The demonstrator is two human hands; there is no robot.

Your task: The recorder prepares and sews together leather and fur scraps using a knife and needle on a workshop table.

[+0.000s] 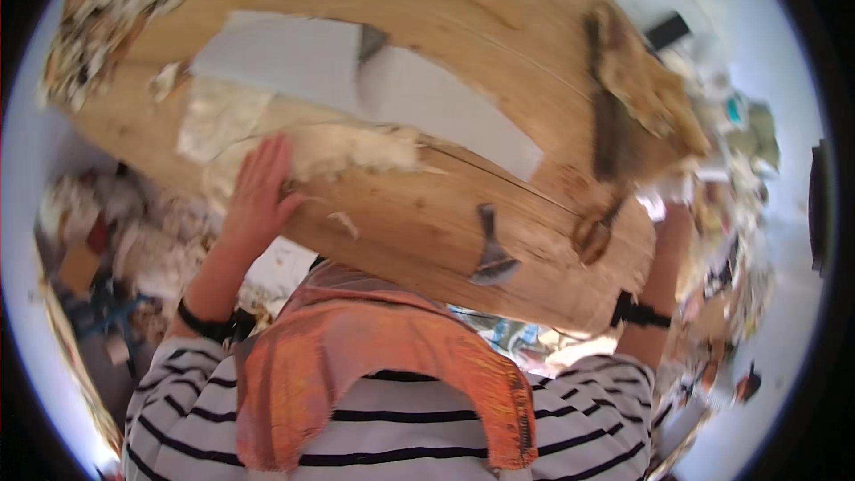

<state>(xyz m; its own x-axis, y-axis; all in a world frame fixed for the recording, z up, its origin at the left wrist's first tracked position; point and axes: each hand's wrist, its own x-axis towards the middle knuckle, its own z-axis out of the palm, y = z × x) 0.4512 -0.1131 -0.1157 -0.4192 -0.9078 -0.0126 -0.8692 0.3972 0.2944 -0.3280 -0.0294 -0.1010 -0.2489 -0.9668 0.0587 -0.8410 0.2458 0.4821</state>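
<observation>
My left hand [261, 185] lies with fingers stretched over a cream, fleecy hide piece [356, 148] near the table's front edge. My right hand [670, 200] is at the table's right end, beside a tan and dark-brown fur piece [637, 93]; its fingers are blurred and mostly hidden. Close to that hand lie scissors [592, 236] with brownish handle loops. A flat metal blade with a flared edge [492, 254] rests on the wood between my hands. Behind the fleecy piece are a white sheet [285, 58] and a second, curved white sheet [454, 111].
The wooden table [401, 254] slants across the view, with a long crack in its top. A heap of mottled fur scraps [107, 18] sits at the far left. Scraps and bags [730, 142] crowd the right side. More scraps [151, 249] fill the lower left.
</observation>
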